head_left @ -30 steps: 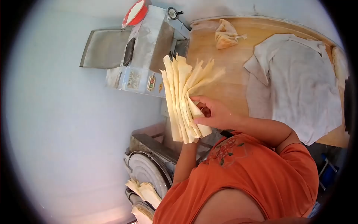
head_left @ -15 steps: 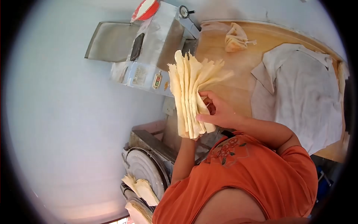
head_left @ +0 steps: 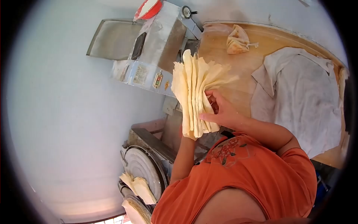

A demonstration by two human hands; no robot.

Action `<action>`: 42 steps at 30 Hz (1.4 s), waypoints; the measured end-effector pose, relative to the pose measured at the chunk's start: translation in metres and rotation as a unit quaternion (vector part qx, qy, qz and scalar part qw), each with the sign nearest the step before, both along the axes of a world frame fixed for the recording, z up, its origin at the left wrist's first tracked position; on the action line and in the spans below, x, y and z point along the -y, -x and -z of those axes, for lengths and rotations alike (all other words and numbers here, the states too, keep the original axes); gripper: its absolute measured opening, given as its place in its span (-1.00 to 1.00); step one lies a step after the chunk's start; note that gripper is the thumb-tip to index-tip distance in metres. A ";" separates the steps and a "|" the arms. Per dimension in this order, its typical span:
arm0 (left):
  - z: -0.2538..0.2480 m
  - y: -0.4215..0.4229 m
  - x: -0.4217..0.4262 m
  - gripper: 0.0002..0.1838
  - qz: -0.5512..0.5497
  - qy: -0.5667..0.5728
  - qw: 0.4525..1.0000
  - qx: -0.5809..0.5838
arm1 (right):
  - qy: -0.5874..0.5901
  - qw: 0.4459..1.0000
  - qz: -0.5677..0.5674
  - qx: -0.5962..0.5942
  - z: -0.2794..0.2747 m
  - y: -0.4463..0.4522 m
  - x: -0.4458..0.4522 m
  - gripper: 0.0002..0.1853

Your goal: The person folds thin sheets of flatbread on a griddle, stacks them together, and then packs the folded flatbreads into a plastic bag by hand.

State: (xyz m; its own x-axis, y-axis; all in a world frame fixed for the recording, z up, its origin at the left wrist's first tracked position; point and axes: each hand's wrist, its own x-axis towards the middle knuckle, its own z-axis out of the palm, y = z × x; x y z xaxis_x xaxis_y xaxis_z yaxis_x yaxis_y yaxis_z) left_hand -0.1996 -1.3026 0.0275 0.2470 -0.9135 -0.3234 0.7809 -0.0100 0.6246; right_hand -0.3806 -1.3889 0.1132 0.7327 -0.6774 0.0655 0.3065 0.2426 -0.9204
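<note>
A bundle of thin, pale yellow dough sheets [head_left: 195, 97], folded into long pleats with ragged upper ends, is held up in front of my chest. My right hand [head_left: 218, 110] grips its right edge, thumb on the front pleats and fingers curled at the side. From below, my left hand [head_left: 189, 142] holds the bundle's lower end; the sheets hide its fingers, and mostly wrist and forearm show. At the top the pleats fan out to the right.
A metal machine [head_left: 149, 72] with a flat tray [head_left: 113, 39] and a red bowl [head_left: 148, 9] stands at upper left. A wooden table [head_left: 220, 69] carries a grey cloth [head_left: 302, 97] and a plastic bag [head_left: 238, 40]. More pale sheets [head_left: 141, 188] lie by a round lid [head_left: 143, 168].
The bundle and both hands have shifted slightly to the right in view. The surroundings have moved a little too, and my grip looks the same.
</note>
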 end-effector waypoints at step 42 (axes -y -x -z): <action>0.002 -0.020 -0.010 -0.37 0.056 -0.001 0.997 0.046 | -0.112 0.991 0.045 -0.050 0.014 0.007 0.025 -0.07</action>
State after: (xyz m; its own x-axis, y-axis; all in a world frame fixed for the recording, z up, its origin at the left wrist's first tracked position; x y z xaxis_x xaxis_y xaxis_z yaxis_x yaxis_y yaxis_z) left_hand -0.1799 -1.2931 0.0256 0.1722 -0.9362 -0.3065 0.7136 -0.0960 0.6940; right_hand -0.3880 -1.4136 0.0995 0.6635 -0.7300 -0.1641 0.2470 0.4208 -0.8729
